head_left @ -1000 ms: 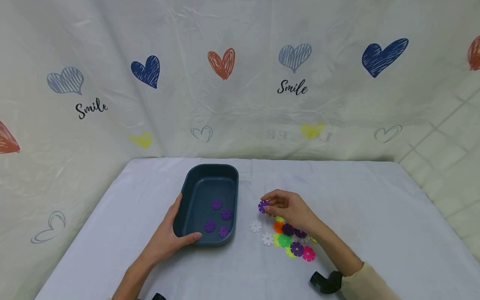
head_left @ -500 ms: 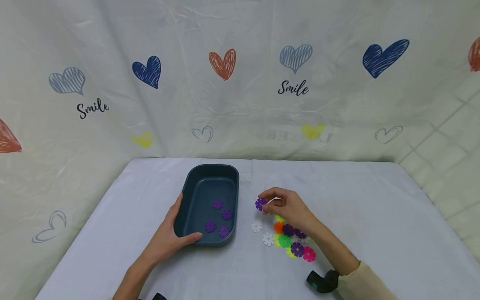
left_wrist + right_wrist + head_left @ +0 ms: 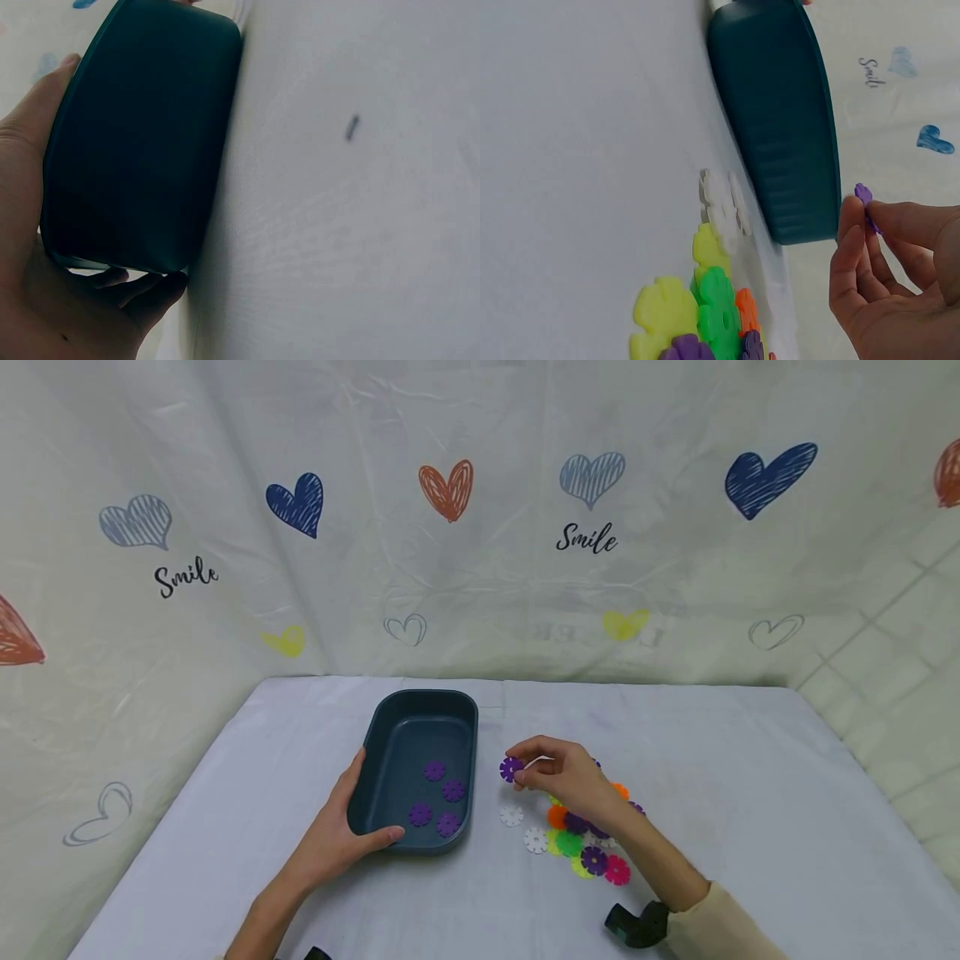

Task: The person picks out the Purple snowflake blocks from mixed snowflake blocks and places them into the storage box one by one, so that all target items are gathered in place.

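Note:
Between the thumb and fingers of my right hand (image 3: 564, 774) is a pinched purple snowflake disc (image 3: 510, 769), held up off the table right of a dark teal plastic tub (image 3: 408, 727). My left hand (image 3: 336, 827) grips the tub's near left corner, thumb over the near rim and fingers along the left side. Several purple discs (image 3: 420, 814) lie flat in the tub's near half. Under and in front of my right forearm spreads a loose heap of discs, including a green disc (image 3: 569, 844), a pink disc (image 3: 617, 870) and an orange disc (image 3: 557, 816). The forearm hides part of it.
Two white discs, one of them a white disc (image 3: 512, 814) nearest the tub, lie between heap and tub. A white cloth (image 3: 750, 793) covers the table. A black wrist device (image 3: 637, 926) sits at my right sleeve. A curtain printed with hearts (image 3: 465, 568) hangs behind.
My right hand has carried the purple disc a little left toward the tub, uncovering more discs behind the forearm. My left hand and the tub have stayed in place.

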### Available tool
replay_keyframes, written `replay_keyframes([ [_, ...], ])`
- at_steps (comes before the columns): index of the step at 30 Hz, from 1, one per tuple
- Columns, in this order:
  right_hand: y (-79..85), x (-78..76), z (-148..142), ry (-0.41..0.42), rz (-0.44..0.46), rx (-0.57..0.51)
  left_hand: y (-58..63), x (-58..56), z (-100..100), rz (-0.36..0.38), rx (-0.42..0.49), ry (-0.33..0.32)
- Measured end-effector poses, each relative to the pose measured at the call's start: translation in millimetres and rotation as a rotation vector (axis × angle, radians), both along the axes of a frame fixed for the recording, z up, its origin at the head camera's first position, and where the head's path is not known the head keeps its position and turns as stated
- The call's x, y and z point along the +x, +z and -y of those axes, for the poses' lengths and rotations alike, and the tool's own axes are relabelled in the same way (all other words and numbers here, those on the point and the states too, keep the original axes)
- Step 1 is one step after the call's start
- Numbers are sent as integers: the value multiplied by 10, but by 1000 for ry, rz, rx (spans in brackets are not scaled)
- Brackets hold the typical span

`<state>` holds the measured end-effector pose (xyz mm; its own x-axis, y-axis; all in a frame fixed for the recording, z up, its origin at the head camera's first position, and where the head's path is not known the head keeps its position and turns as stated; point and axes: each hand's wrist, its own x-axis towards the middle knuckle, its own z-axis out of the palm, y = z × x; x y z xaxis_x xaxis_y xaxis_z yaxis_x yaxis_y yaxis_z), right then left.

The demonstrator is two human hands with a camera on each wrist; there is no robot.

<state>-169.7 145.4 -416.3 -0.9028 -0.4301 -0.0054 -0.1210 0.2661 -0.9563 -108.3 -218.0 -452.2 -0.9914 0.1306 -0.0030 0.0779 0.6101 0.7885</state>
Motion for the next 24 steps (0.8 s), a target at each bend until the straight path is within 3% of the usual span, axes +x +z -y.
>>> replay_keyframes([
  [17, 33, 40, 168, 31, 24, -58, 34, 12, 1, -4, 7, -12],
  [24, 37, 32, 231, 26, -5, -51, 50, 15, -7, 10, -2, -2],
])
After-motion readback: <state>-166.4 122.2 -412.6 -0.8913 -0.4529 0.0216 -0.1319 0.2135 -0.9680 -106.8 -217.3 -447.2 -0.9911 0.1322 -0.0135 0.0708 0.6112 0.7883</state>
